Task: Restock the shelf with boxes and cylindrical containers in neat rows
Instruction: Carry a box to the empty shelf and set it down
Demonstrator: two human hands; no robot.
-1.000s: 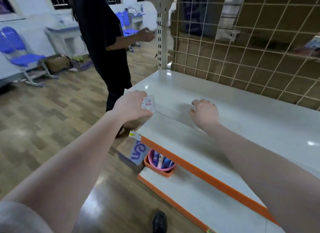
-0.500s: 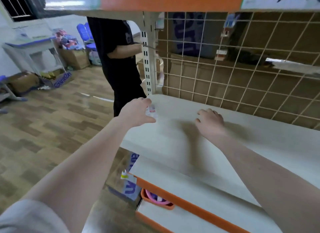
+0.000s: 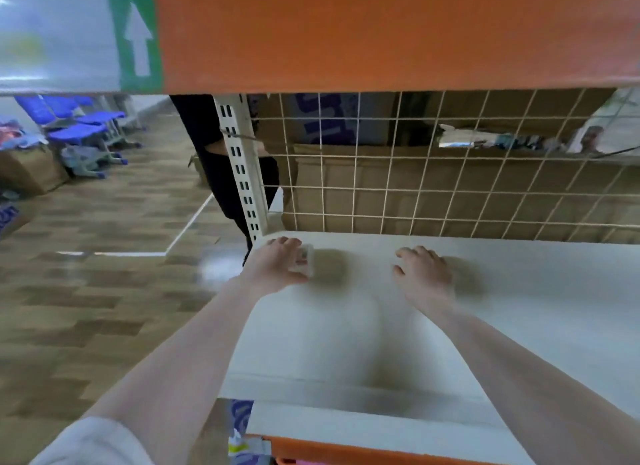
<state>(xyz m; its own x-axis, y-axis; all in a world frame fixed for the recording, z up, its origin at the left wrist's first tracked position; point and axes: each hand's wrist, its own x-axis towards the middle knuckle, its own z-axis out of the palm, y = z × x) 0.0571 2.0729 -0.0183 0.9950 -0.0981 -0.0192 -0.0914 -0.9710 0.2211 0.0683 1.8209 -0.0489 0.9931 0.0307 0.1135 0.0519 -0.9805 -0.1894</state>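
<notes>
your left hand (image 3: 277, 264) has its grip closed round a small white box (image 3: 304, 259) — fingers over the top, thumb underneath at the near side — and holds it at the far left corner of the white shelf (image 3: 363, 329), close to the slotted post (image 3: 240, 174). blur hides whether the box touches the board. a red mark shows on its face; what is inside cannot be told.

your right hand (image 3: 424, 274) lies palm down on the shelf, well to the right of the box, fingers loosely bent and holding nothing; the grip there is relaxed, not pinching.

behind the wire grid (image 3: 450, 174) that backs the shelf sit brown cartons (image 3: 346, 187), one with purple lettering above them; their contents are out of sight.

edges: the shelf's left end runs just under your left wrist, and its front lip crosses low in view, with an orange strip (image 3: 346, 450) on the lower tier beneath. overhead, an orange fascia (image 3: 381, 32) with a green arrow label (image 3: 138, 39) caps the opening. between your two hands, and off to the right of the right hand, the board is bare white.

left of the post a person in black (image 3: 214, 160) stands on the wood floor (image 3: 86, 274), blue chairs (image 3: 79, 125) beyond.
</notes>
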